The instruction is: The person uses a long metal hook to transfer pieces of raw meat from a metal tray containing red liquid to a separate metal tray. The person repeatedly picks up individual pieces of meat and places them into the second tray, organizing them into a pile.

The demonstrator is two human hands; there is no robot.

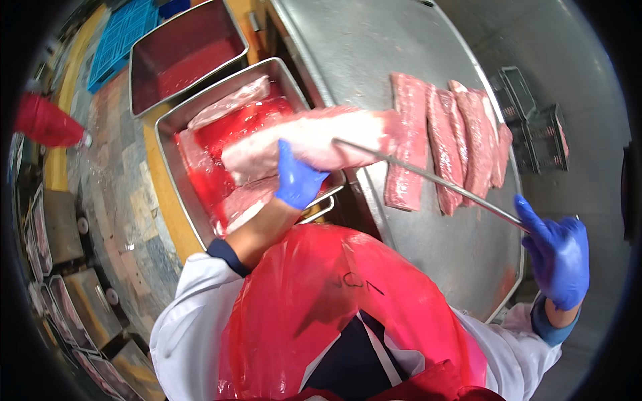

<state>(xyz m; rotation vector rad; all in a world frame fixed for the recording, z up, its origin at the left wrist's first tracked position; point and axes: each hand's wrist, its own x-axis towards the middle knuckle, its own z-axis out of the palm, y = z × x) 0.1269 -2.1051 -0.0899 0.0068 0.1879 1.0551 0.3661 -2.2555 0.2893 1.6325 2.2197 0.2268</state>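
My blue-gloved left hand grips a long slab of meat, likely pork loin, by its near side. The slab is tilted above a steel tub of red liquid and reaches over the tub's right rim. More meat lies in that tub. In my gloved right hand, off the right edge of the steel table, is a long thin metal rod. The rod's far end meets the slab; whether it pierces the meat cannot be told. Several meat strips lie side by side on the table.
A second steel tub with red liquid stands beyond the first, near a blue plastic crate. Dark crates sit beyond the table's right edge. Metal trolleys line the lower left. A person's red sleeve shows at far left.
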